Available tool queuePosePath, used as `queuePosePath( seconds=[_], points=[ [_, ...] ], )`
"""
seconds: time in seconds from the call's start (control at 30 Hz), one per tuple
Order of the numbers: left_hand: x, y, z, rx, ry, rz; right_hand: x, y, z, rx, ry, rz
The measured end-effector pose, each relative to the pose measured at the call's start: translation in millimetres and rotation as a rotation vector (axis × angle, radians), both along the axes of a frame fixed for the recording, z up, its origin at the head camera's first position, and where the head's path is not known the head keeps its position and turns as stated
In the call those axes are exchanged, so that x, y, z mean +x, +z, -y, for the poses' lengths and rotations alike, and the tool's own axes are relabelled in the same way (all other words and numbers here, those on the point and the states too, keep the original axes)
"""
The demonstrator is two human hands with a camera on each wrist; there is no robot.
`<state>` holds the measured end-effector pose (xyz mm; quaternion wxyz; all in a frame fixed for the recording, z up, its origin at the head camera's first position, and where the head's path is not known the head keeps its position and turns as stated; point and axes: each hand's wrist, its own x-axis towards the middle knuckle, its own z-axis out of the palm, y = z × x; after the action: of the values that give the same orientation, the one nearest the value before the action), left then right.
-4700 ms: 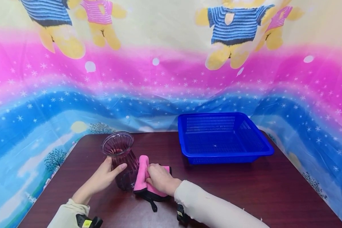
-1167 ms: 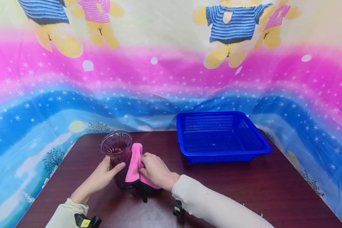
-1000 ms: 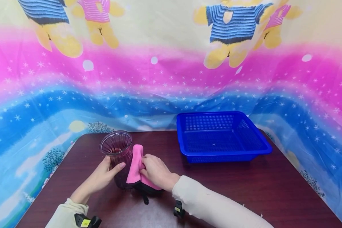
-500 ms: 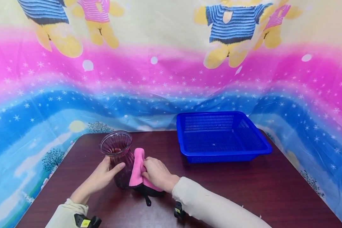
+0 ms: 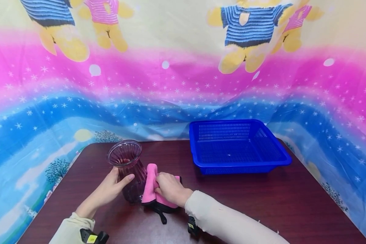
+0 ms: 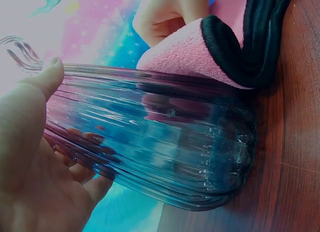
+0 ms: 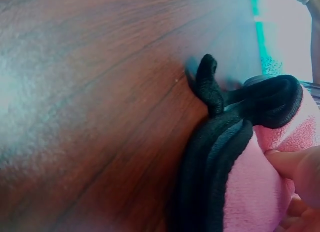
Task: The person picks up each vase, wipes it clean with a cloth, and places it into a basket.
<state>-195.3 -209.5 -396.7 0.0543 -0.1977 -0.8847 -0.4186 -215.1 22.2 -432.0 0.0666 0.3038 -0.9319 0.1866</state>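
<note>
A ribbed, purple-tinted glass vase stands on the table with its wide mouth up, leaning slightly left. My left hand holds it below the flared rim, thumb on the near side; in the left wrist view the fingers show through the clear glass. Bunched in my right hand is a pink cloth with black edging and a black hanging loop. A fold of that cloth lies against the right side of the vase, low down. My right fingertips are partly hidden in the folds.
A blue plastic basket with perforated walls stands at the back right of the dark wooden table. Behind the table hangs a colourful printed curtain. Black wrist devices sit on both cuffs.
My right hand and the cloth have slid down along the vase's side and slightly right over the last second, having been lower at the oldest frame too. The left hand and vase stay put.
</note>
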Motion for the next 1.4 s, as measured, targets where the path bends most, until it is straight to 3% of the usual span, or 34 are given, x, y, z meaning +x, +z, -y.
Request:
queuePosePath(
  seconds=[0.7,0.93,1.4],
  points=[
    [0.4,0.5,-0.2,-0.007,0.005,0.003,-2.5,-3.6,0.3,-0.004,-0.028,0.108],
    [0.9,0.5,-0.7,0.009,0.001,0.016,-2.9,-4.1,-1.5,-0.026,-0.010,0.085],
    [1.4,2.0,-0.6,0.009,0.000,0.021,2.1,13.1,1.4,-0.091,-0.015,0.025]
  ],
)
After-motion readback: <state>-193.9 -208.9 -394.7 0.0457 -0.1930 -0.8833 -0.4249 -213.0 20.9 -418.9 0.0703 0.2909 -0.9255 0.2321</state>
